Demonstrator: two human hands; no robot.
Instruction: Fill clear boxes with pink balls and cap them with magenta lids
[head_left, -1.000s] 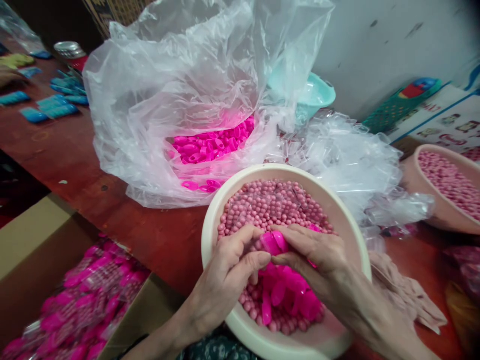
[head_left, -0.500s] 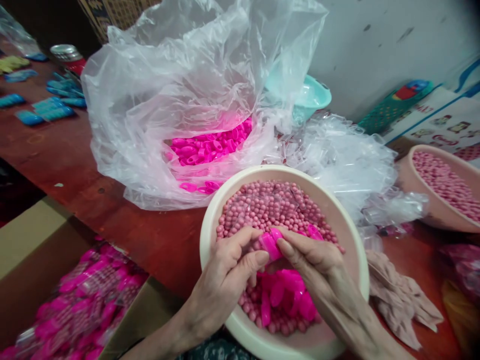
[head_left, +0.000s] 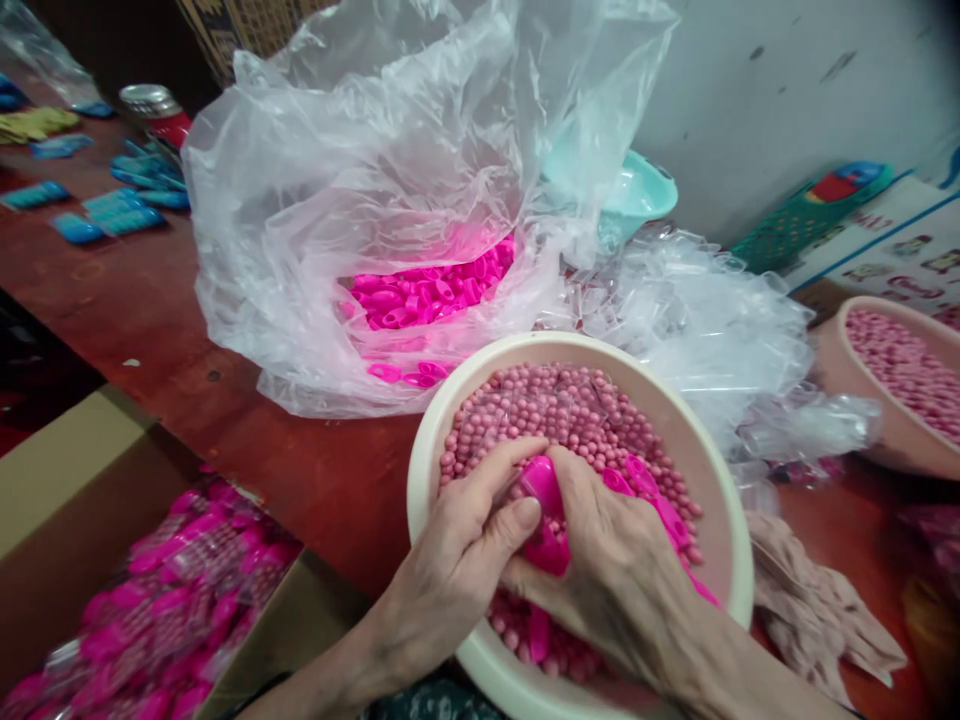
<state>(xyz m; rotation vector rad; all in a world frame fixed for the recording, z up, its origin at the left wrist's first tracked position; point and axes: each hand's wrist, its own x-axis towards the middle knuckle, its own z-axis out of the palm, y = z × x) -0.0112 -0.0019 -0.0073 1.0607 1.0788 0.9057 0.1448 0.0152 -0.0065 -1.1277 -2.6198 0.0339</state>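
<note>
My left hand (head_left: 465,550) is closed around a small clear container, mostly hidden by the fingers, topped by a bright pink plastic cap (head_left: 541,482). Curled over the other side of the cap is my right hand (head_left: 622,560), its thumb underneath and its fingers against the pink plastic. Both hands are above a cream basin (head_left: 429,490) of round pink beads (head_left: 517,400). More loose pink caps (head_left: 671,520) lie on the beads, partly covered by my right hand.
Behind the basin stands a clear plastic bag (head_left: 300,230) of pink caps. Clear empty containers (head_left: 697,310) are heaped to the right, beside another bead basin (head_left: 847,370). A cardboard box (head_left: 75,470) of filled pieces sits lower left. A cloth (head_left: 817,600) lies at right.
My right hand has gone from pinching the cap with its fingertips to curling around it. Several loose caps now show on the beads at the right. The view has shifted slightly.
</note>
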